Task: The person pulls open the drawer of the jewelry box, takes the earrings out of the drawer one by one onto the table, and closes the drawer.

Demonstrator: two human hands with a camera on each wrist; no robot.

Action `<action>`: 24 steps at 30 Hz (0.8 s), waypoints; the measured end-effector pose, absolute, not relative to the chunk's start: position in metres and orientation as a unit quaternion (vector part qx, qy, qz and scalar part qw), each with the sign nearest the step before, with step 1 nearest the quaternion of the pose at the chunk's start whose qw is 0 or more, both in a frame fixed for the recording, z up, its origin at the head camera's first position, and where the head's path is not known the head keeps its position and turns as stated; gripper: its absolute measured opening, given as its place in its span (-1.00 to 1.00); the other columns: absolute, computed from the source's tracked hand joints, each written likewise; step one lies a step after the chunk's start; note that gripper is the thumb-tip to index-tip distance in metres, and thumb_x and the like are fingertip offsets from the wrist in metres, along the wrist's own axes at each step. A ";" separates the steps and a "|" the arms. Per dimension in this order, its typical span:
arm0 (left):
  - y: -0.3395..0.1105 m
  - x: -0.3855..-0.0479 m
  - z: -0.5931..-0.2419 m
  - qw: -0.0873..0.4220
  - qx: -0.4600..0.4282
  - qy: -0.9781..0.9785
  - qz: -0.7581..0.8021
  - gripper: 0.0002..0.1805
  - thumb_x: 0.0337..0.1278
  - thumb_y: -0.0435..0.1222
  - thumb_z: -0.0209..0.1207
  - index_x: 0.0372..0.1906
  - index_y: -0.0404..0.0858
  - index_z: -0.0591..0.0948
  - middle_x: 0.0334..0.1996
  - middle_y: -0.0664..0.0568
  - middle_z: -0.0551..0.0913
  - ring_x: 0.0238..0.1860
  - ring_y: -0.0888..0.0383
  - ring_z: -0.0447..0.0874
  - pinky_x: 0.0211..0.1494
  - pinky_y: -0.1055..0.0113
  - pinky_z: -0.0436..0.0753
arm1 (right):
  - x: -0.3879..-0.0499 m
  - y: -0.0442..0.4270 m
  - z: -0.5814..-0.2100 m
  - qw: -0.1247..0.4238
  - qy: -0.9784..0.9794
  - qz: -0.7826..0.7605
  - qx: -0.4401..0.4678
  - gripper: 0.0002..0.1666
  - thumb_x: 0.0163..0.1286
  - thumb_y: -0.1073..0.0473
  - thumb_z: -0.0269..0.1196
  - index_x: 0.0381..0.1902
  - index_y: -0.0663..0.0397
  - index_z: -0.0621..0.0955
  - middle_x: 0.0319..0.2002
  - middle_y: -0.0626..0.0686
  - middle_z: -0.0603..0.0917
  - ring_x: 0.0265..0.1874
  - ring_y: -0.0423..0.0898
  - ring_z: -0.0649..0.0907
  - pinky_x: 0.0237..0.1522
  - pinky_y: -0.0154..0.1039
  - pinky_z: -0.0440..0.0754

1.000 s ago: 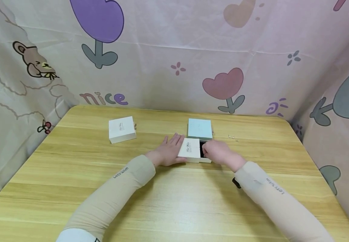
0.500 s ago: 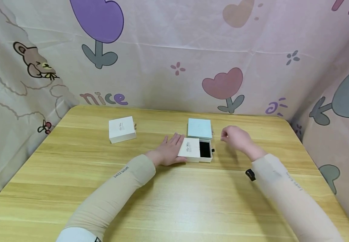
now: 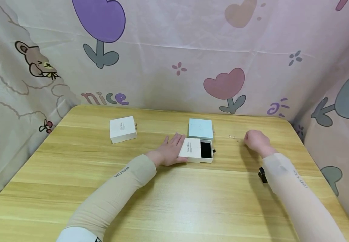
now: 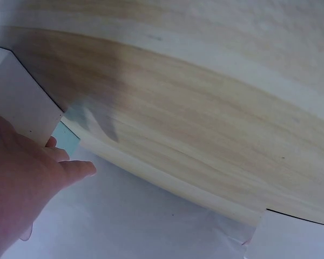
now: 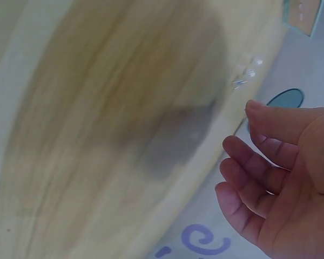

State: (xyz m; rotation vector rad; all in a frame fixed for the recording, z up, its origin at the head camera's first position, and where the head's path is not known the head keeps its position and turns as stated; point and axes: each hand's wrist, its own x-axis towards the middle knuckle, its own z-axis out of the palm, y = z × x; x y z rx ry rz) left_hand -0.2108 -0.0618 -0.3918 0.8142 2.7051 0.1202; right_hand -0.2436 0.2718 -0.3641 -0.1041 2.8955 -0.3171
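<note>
Your left hand (image 3: 170, 152) rests on the left end of the white drawer box (image 3: 191, 149), near the middle of the table (image 3: 168, 205) and just in front of the light blue box (image 3: 200, 128). Its fingers lie straight and spread, gripping nothing, with the thumb along the front edge; this placement probably steadies the sleeve while the tray (image 3: 206, 160) projects from its right end. Note the tray: it is part-way out and lined with a black insert (image 3: 206, 150), on which no item can be made out. The dark pull tab (image 3: 214, 151) faces right, presumably within reach of your right hand (image 3: 256, 140). That hand is above the table near the small clear pieces (image 5: 251, 73); its fingers bend loosely, a narrow gap shows between thumb and fingertips, and no object is visible there. The light blue box and the other white box (image 3: 123, 129), to the left, appear fully closed; you cannot tell their contents.
</note>
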 end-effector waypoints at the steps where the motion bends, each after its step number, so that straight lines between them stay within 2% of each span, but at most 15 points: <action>1: -0.062 -0.211 -0.392 0.157 0.284 0.945 0.042 0.03 0.22 0.26 -0.15 0.47 -0.31 -0.27 0.50 -0.17 -0.18 0.51 -0.04 -0.33 0.49 -0.09 -0.13 | -0.244 0.273 -0.366 0.113 0.987 -0.106 -0.034 -0.57 0.29 0.27 -0.05 -0.78 -0.05 0.22 -0.73 -0.07 0.24 -0.68 -0.17 0.27 -0.62 -0.33 0.24; 5: -0.061 -0.210 -0.391 0.160 0.282 0.945 0.042 0.03 0.22 0.26 -0.15 0.47 -0.31 -0.28 0.50 -0.17 -0.19 0.51 -0.03 -0.33 0.50 -0.08 -0.13 | -0.245 0.276 -0.370 0.116 0.988 -0.100 -0.030 -0.59 0.24 0.26 -0.05 -0.80 -0.06 0.20 -0.72 -0.05 0.24 -0.66 -0.14 0.29 -0.59 -0.29 0.28; 17: -0.060 -0.210 -0.388 0.163 0.281 0.945 0.042 0.03 0.23 0.26 -0.15 0.47 -0.31 -0.29 0.50 -0.16 -0.20 0.51 -0.03 -0.34 0.50 -0.08 -0.14 | -0.249 0.275 -0.375 0.125 0.989 -0.084 -0.006 -0.65 0.25 0.18 0.05 -0.74 0.03 0.36 -0.52 0.12 0.55 -0.49 0.00 0.48 -0.45 -0.09 0.49; 21: -0.060 -0.210 -0.389 0.162 0.281 0.945 0.038 0.02 0.23 0.26 -0.15 0.47 -0.31 -0.28 0.50 -0.16 -0.20 0.51 -0.03 -0.33 0.50 -0.08 -0.14 | -0.248 0.276 -0.373 0.123 0.989 -0.085 -0.005 -0.64 0.23 0.17 0.05 -0.76 0.00 0.33 -0.63 0.04 0.45 -0.54 -0.05 0.44 -0.48 -0.11 0.45; 24: -0.061 -0.212 -0.391 0.160 0.281 0.945 0.040 0.02 0.23 0.26 -0.14 0.47 -0.31 -0.27 0.50 -0.16 -0.19 0.51 -0.04 -0.32 0.50 -0.08 -0.14 | -0.247 0.272 -0.368 0.116 0.989 -0.090 -0.015 -0.71 0.27 0.14 0.07 -0.61 0.13 0.49 -0.55 0.12 0.54 -0.50 -0.01 0.51 -0.45 -0.09 0.48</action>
